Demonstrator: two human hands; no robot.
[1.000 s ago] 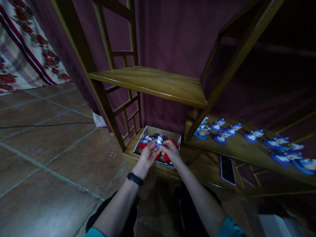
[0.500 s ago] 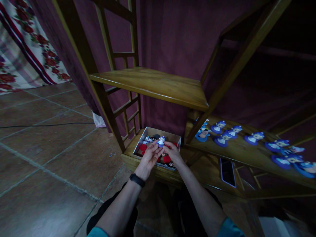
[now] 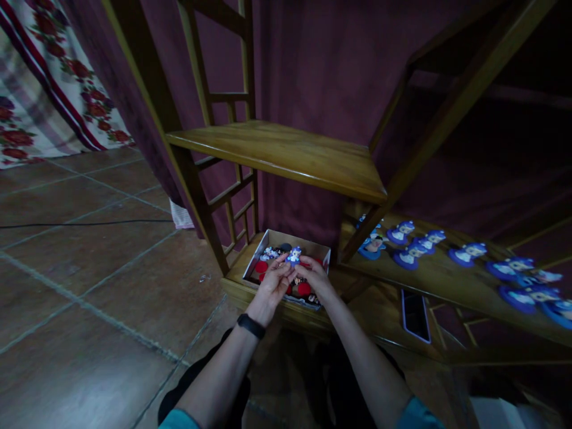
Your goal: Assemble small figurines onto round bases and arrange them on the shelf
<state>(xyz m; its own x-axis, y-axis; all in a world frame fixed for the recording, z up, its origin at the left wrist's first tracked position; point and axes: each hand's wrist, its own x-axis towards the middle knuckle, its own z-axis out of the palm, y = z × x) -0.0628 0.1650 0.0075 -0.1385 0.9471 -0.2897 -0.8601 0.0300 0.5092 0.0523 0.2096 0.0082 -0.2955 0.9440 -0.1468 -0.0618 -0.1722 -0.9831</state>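
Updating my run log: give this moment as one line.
left hand: holds figurine upright | right hand: at its base | box: open, beneath hands | shelf: more figurines

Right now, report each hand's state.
Left hand: holding a figurine.
Right hand: at the figurine's base; whether it grips cannot be told.
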